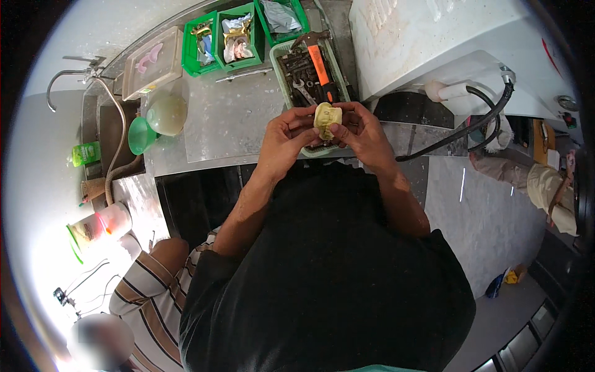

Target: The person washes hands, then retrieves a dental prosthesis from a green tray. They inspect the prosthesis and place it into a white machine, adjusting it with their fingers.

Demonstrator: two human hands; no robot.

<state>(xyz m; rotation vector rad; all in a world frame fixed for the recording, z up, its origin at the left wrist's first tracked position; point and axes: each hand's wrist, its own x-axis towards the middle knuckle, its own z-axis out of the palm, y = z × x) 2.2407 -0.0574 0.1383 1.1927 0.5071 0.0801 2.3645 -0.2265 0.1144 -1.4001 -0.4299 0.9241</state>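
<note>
A small pale-yellow dental cast (327, 119) is gripped between both my hands, above the near end of a pale green tray (276, 69). My left hand (290, 136) has its fingers closed on the cast's left side. From the right, my right hand (367, 135) pinches it with the thumb on its front. In the tray, just beyond the cast, lie a hammer (318, 65) with an orange and black handle, a spanner (304, 93) and several dark metal tools. My hands hide the tray's near part.
Green bins (238, 59) stand behind the tray. At left are a clear box (150, 62), two rubber bowls (167, 115) and a sink with a tap (93, 73). A white machine (427, 46) with a black hose (496, 111) occupies the right. A person in striped clothing (158, 297) is close at lower left; another person's sleeve (545, 186) shows far right.
</note>
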